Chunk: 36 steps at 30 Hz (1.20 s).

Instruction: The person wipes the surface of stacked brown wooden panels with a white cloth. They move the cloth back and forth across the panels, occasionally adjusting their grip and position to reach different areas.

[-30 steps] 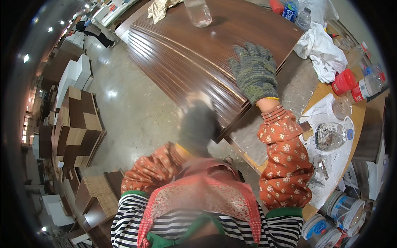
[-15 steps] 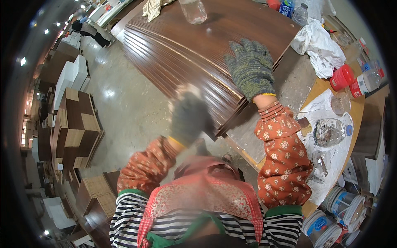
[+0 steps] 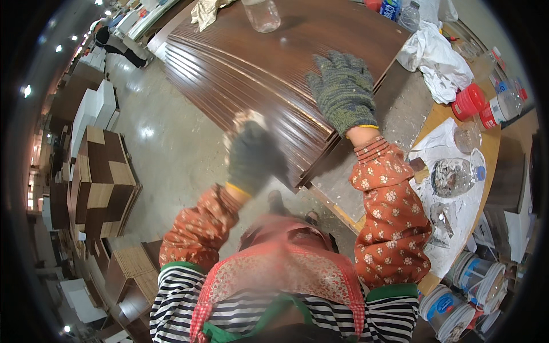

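A stack of dark brown, glossy wood-grain panels [image 3: 229, 74] lies in front of me, their staggered long edges showing as ridges on the left side. My right hand [image 3: 343, 91], in a grey-green knit glove, rests flat on the top panel near its right edge with fingers stretched out. At the stack's near left corner is my left hand [image 3: 251, 154], gloved and slightly blurred. It is closed on a pale rag [image 3: 250, 119] that pokes out past the fingers, against the panel edges.
On the top panel's far side are a clear plastic bottle [image 3: 262, 16] and a beige cloth [image 3: 207, 12]. The side table at right bears a white cloth [image 3: 437, 60], a red jar [image 3: 470, 102], a cut bottle [image 3: 452, 178] and a brush [image 3: 419, 169]. Paint buckets [image 3: 449, 314] stand below. Stacked panels [image 3: 103, 183] stand left.
My left hand with the rag has shifted slightly along the panel edges and is less blurred. The right hand stays flat on the panel. The whole view has tilted slightly.
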Motion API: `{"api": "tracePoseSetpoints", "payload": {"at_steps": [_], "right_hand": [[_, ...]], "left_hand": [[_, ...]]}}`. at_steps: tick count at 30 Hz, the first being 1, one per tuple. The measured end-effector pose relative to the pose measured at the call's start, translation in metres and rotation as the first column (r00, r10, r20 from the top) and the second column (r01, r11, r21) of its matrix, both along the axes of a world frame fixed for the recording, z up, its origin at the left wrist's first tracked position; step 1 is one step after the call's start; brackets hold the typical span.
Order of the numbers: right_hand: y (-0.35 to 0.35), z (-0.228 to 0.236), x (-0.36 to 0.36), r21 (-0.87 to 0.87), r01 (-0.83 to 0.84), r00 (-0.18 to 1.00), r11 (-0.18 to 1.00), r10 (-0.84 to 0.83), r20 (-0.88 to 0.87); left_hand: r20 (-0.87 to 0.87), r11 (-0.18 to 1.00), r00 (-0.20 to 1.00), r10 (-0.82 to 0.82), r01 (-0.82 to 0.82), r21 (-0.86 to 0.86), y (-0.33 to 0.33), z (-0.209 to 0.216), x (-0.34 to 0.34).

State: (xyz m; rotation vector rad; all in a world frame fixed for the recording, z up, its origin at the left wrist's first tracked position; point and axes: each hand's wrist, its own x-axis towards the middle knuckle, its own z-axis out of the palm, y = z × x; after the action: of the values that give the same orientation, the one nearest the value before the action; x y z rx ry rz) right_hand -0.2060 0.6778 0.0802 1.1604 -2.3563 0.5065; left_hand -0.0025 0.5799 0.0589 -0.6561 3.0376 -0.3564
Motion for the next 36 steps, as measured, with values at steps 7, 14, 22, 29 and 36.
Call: {"api": "tracePoseSetpoints", "payload": {"at_steps": [7,14,22,29,36], "right_hand": [[-0.001,0.008,0.004,-0.024,-0.038,0.999,0.999,0.038,-0.009],[0.002,0.007,0.002,0.016,-0.076,0.996,0.997,0.077,-0.035],[-0.007,0.038,0.018,0.223,-0.025,0.993,0.974,-0.003,0.122],[-0.114,0.072,-0.014,-0.232,0.002,0.880,0.973,0.109,0.463],[-0.202,0.050,-0.037,-0.633,0.050,0.870,0.773,0.278,0.408]], "left_hand": [[-0.257,0.923,0.887,-0.384,0.364,-0.124,0.084,-0.056,0.043],[-0.698,0.682,0.610,-0.375,0.692,0.238,0.042,-0.030,0.072],[-0.951,0.422,0.255,0.173,0.854,0.306,-0.102,-0.041,0.103],[-0.092,-0.701,0.802,0.591,0.567,0.432,-0.170,-0.069,0.144],[-0.148,-0.495,0.746,0.649,0.562,0.662,-0.225,-0.067,0.135]]}}
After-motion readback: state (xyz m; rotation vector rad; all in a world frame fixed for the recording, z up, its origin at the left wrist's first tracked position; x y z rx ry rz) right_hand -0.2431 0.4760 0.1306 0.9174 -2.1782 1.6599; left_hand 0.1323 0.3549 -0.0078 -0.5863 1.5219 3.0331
